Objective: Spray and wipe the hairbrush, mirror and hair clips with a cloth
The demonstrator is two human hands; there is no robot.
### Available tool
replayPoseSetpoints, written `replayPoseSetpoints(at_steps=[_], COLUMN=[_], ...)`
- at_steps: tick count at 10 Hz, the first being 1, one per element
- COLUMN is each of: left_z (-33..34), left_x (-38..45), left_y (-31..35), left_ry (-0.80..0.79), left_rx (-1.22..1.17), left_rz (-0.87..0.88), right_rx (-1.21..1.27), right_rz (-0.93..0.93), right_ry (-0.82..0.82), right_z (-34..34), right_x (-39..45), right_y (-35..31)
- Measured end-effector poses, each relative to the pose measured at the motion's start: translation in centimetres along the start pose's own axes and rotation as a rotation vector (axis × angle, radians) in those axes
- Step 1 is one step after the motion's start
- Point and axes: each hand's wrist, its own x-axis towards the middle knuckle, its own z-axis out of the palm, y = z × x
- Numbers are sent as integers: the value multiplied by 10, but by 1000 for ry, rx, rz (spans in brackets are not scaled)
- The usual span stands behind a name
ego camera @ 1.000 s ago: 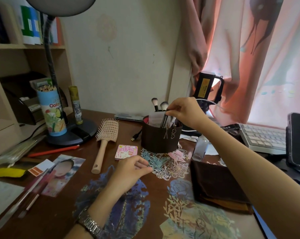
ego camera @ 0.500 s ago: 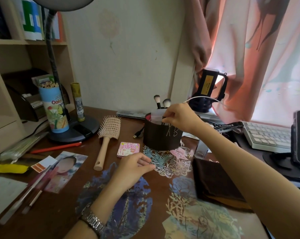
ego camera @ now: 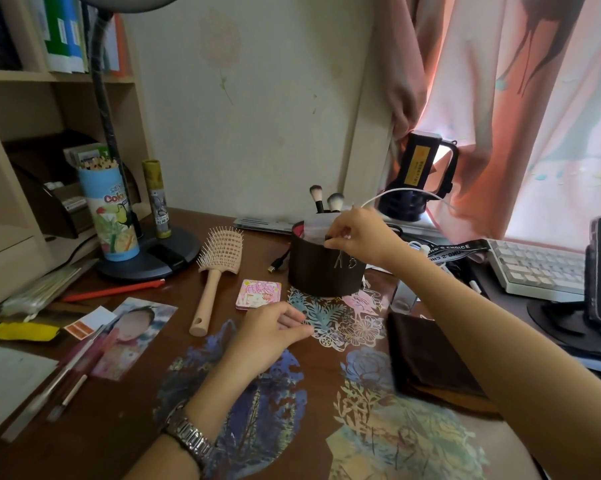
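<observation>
The right hand (ego camera: 359, 237) is reaching over the rim of the round dark holder (ego camera: 321, 268), its fingertips pinching something small at the edge where metal hair clips (ego camera: 346, 262) are hanging on the outside wall; what exactly it is pinching is hard to tell. Two fluffy makeup brushes (ego camera: 325, 199) are sticking up just behind it. The left hand (ego camera: 275, 332) is resting on the dark wooden worktop (ego camera: 126, 403), fingers loosely curled and holding nothing, a metal watch (ego camera: 188, 436) sitting on its wrist. The pale plastic hairbrush (ego camera: 216, 271) is lying bristles-up beside the holder, with a small square pink compact mirror (ego camera: 259, 294) lying flat between them. Paper-cut floral pictures (ego camera: 340, 318) are spreading across the worktop in front of the holder.
</observation>
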Motion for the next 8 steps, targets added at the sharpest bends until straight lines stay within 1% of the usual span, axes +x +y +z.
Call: replayPoseSetpoints(at_steps=[5,6,7,8], left_z=[2,1,0,-1], left_x=[1,0,1,-1], left_y=[0,1,0,3], left_ry=[-18,-31,-42,-35], left_rx=[-14,-23,-15,-33], left_rz=[-13,-21,-17,-41], right_rx=[-48,-89,-106,-28], right_rz=[0,17,26,71], right_ry=[-60,-112,-121,-110], right_z=[-1,-1,-1,-8], right_x=[-1,1,4,4], right_y=[-2,-5,-5,-1])
